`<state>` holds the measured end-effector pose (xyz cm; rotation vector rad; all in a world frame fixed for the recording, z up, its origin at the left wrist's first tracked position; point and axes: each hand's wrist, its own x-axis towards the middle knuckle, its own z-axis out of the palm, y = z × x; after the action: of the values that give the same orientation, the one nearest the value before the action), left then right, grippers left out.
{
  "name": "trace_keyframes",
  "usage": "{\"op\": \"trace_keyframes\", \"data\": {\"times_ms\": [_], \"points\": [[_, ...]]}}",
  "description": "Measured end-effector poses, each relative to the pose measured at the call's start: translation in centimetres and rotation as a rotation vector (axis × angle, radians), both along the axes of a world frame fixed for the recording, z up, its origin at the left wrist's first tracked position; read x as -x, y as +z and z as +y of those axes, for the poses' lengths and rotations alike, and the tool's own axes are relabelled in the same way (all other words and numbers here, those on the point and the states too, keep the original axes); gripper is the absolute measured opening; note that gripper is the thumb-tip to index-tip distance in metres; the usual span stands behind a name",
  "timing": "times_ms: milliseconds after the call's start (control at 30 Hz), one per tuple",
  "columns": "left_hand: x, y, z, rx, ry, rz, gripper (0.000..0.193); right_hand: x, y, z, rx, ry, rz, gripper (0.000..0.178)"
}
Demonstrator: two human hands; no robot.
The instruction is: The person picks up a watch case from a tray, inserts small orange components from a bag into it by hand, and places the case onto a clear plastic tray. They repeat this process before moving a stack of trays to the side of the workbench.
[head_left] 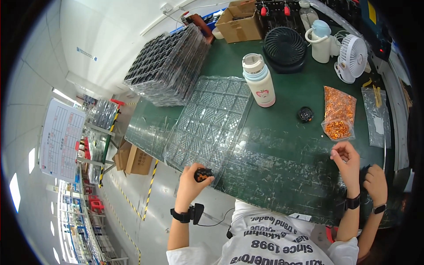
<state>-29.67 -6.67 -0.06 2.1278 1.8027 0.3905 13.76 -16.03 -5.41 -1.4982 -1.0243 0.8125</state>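
Note:
My left hand (190,185) is closed around a round black part (202,175) with small orange pieces set in it, held over the near edge of the clear plastic tray. My right hand (347,161) is above the green table, its thumb and fingertips pinched together; anything between them is too small to make out. Just beyond it lies a clear bag of small orange pieces (340,110). A second round black part (305,115) rests on the table left of that bag. The clear compartment tray (212,115) lies flat on the table's left side.
Stacked trays of black parts (170,64) stand at the far left. A cream bottle (260,84), a black fan (285,48), a white fan (352,57) and a cardboard box (240,22) line the back. Another person's hand (376,183) is right of mine.

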Motion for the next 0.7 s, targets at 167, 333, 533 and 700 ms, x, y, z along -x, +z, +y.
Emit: {"op": "trace_keyframes", "data": {"times_ms": [167, 333, 533, 700], "points": [[0.1, 0.5, 0.1, -0.012, 0.056, -0.005, 0.042, 0.2, 0.1, 0.0, 0.031, 0.000, -0.007, 0.007], [1.9, 1.4, 2.0, -0.078, 0.038, 0.022, 0.047, 0.1, -0.1, 0.0, 0.024, -0.007, -0.034, 0.007], [3.3, 0.4, 3.5, -0.081, 0.017, 0.119, 0.049, 0.0, -0.3, 0.1, 0.027, -0.011, -0.023, 0.007], [5.5, 0.8, 4.8, 0.012, 0.107, -0.048, 0.047, 0.0, -0.4, 0.2, 0.026, -0.015, -0.032, 0.007]]}}
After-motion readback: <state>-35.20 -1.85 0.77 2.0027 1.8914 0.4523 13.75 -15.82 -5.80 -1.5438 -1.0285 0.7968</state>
